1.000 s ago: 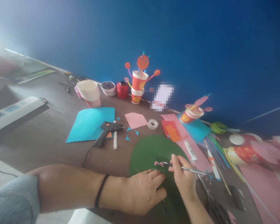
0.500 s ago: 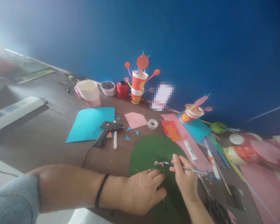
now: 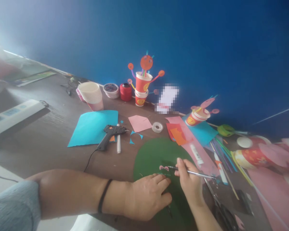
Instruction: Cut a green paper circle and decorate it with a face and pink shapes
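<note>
My left hand (image 3: 148, 196) lies palm down on a round dark green paper sheet (image 3: 152, 157), its fingers bent and pressing the sheet to the table. My right hand (image 3: 189, 184) pinches a thin silver pen-like tool (image 3: 195, 173). The tool's tip touches two small pink paper pieces (image 3: 163, 168) lying on the green sheet, just above my left fingers. A black band sits on my left wrist.
A black glue gun (image 3: 110, 135) and white marker lie on the brown table beside a cyan sheet (image 3: 92, 127). Pink paper (image 3: 139, 123), a tape roll (image 3: 157, 127), stacked cups (image 3: 91, 95), red cup figures (image 3: 143, 84), straws and scissors (image 3: 221, 211) surround the work. A blue wall stands behind.
</note>
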Available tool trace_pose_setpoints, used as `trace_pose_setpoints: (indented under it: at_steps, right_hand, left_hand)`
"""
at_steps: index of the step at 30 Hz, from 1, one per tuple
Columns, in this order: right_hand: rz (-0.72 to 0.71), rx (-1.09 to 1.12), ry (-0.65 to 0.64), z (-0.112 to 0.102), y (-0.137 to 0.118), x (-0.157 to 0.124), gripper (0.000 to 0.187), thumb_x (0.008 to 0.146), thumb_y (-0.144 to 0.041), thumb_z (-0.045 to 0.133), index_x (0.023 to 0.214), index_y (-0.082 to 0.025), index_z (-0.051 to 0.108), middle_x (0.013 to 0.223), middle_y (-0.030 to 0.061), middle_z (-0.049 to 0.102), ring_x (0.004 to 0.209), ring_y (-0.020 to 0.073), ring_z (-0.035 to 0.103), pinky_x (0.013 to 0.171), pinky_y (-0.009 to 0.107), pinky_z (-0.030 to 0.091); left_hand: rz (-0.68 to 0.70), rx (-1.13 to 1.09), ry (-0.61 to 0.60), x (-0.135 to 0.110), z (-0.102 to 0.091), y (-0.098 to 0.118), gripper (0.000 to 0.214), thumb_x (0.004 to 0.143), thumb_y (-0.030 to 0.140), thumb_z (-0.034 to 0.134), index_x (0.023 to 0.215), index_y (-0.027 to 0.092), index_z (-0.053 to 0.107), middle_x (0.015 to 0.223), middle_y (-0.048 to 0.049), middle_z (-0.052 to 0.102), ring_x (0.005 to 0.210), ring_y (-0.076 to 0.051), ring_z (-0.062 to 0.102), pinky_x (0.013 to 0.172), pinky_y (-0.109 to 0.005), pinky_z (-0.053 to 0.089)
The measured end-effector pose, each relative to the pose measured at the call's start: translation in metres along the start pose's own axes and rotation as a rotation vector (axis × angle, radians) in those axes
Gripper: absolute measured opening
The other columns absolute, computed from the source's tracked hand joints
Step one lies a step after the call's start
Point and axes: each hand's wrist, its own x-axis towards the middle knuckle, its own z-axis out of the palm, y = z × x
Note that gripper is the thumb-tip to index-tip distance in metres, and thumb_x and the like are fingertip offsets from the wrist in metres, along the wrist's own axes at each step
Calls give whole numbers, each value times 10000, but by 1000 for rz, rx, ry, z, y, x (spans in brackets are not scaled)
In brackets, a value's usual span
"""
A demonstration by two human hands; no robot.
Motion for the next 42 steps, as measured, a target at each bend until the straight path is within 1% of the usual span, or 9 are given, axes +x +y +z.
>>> trace_pose_setpoints:
  at_steps: [3, 9, 14, 21, 25, 30, 35, 38, 42]
  right_hand:
    - [14, 26, 24, -1, 0, 0, 388, 878, -498, 452, 646, -197, 528, 506, -4, 575, 461, 136, 586, 467, 205, 442]
    - [-6, -5, -5, -1, 1, 0, 385, 883, -495, 445, 653, -197, 529, 522, -9, 576, 481, 131, 588, 494, 206, 436]
    - [3, 13, 11, -2, 0, 0, 408, 885, -504, 431, 624, -200, 507, 483, -19, 541, 448, 118, 548, 463, 195, 406]
    - [-8, -13, -11, -3, 4, -1, 391, 893, -488, 433, 638, -200, 505, 529, -19, 554, 485, 120, 563, 507, 210, 416]
    - [11, 9, -13, -2, 6, 0, 394, 894, -490, 431, 634, -202, 501, 522, -22, 541, 477, 118, 560, 497, 209, 416]
    - [-24, -21, -5, -1, 7, 0, 404, 894, -492, 427, 623, -201, 501, 514, -20, 536, 467, 116, 546, 489, 212, 407]
    - [16, 46, -4, -2, 8, 0, 408, 892, -500, 424, 624, -202, 500, 525, -19, 540, 447, 111, 528, 472, 211, 413]
    - [-18, 5, -16, -2, 9, -1, 406, 895, -490, 426, 617, -203, 496, 525, -18, 537, 464, 116, 539, 485, 213, 411]
    - [-13, 9, -9, -2, 10, -1, 409, 899, -493, 416, 622, -202, 497, 535, -16, 538, 466, 116, 543, 483, 214, 413]
  left_hand:
    - [3, 6, 1, 0, 0, 0, 193, 815, 260, 511, 966, 144, 542, 1189, -175, 489, 1017, -258, 516, 787, -346, 472]
    - [4, 2, 9, 0, -2, 0, 175, 814, 257, 524, 951, 149, 546, 1176, -164, 502, 989, -238, 522, 785, -332, 469]
    - [-6, 6, 2, 0, -1, 0, 193, 817, 265, 516, 971, 151, 541, 1205, -164, 485, 1016, -249, 512, 793, -339, 472]
    - [1, -6, 17, 0, 0, 0, 206, 799, 260, 553, 971, 147, 544, 1205, -171, 487, 1022, -249, 517, 811, -344, 473]
    - [-5, -7, 16, 0, 1, 0, 205, 803, 259, 543, 974, 144, 544, 1223, -175, 480, 1034, -257, 513, 810, -351, 473]
    - [-9, -9, 14, 0, 4, 0, 200, 809, 262, 531, 976, 151, 543, 1226, -166, 485, 1047, -257, 510, 819, -353, 468]
    - [-6, -12, 12, -1, 3, 0, 201, 814, 261, 521, 981, 150, 541, 1218, -169, 487, 1041, -259, 512, 816, -354, 470]
    - [2, -16, 7, -1, 2, -1, 205, 817, 258, 514, 988, 149, 539, 1217, -173, 487, 1046, -261, 510, 807, -353, 473]
    - [3, -21, 23, -1, 1, -1, 205, 795, 256, 548, 971, 151, 544, 1209, -169, 492, 1040, -257, 515, 811, -351, 471]
